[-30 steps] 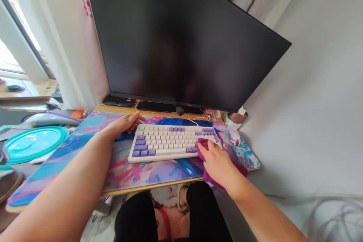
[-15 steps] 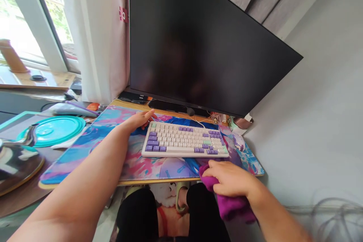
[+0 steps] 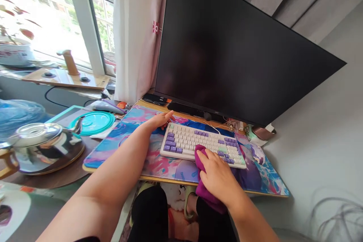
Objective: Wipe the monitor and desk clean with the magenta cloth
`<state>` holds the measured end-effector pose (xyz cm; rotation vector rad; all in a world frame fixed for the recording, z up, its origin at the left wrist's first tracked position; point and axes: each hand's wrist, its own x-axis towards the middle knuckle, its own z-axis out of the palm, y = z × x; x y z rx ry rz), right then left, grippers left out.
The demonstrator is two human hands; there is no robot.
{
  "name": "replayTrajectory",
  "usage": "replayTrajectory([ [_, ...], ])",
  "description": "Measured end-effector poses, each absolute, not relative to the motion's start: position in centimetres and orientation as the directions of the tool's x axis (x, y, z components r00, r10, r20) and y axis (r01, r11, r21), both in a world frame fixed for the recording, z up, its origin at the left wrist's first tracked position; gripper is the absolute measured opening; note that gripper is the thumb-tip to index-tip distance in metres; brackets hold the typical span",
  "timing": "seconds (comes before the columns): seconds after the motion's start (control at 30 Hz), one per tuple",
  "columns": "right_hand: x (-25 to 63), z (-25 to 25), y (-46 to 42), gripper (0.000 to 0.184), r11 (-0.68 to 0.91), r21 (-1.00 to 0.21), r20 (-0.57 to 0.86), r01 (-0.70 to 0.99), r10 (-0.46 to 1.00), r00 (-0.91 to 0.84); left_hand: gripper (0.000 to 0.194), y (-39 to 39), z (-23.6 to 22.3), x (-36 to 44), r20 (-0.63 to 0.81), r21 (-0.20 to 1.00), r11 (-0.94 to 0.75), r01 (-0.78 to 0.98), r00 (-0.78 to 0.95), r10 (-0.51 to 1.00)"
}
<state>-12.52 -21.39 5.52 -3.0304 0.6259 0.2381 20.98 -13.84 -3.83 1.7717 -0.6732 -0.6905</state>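
Right grip (image 3: 217,172): cloth (image 3: 204,192) over keyboard (image 3: 188,141) front edge.

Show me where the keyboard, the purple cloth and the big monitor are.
Keyboard (image 3: 195,138), head view: on the pale keys in its middle rows.
Purple cloth (image 3: 206,194), head view: on its lower folds.
Monitor (image 3: 235,58), head view: near the middle of its dark screen.

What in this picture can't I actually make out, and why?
In the head view:
Some keys of the keyboard: hidden under the purple cloth and right hand.
Some fingers of the left hand: hidden by the hand itself.
The monitor's upper left corner: cut off by the top edge.
The kettle's wooden handle: cut off by the left edge.
The grey loops by the wall: blurred.
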Motion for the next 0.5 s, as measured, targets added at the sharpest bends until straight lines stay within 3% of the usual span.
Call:
replayTrajectory([
  [0.2,-10.2,5.1,-18.1,0.068,-0.943,-0.086,-0.135,-0.32,-0.307,0.942,0.061,-13.9,-3.9,20.9,-0.158,0.956,-0.282,-0.08,0.67,-0.726],
  [0.3,-9.7,5.0,-17.5,0.071,-0.945,-0.248,-0.147,-0.211,-0.179,0.973,0.065,-13.8,-3.8,20.9,-0.172,0.958,-0.28,-0.058,0.667,-0.725],
  [0.43,-9.4,6.4,-18.2,0.073,-0.835,-0.549,-0.137,0.037,0.134,0.981,0.074,-13.6,-3.6,21.0,-0.196,0.961,-0.275,-0.014,0.665,-0.72],
  [0.5,-8.6,7.8,-18.8,0.073,-0.834,-0.549,-0.07,0.049,0.105,0.992,0.08,-13.5,-3.5,21.0,-0.206,0.964,-0.266,0.011,0.665,-0.718],
])
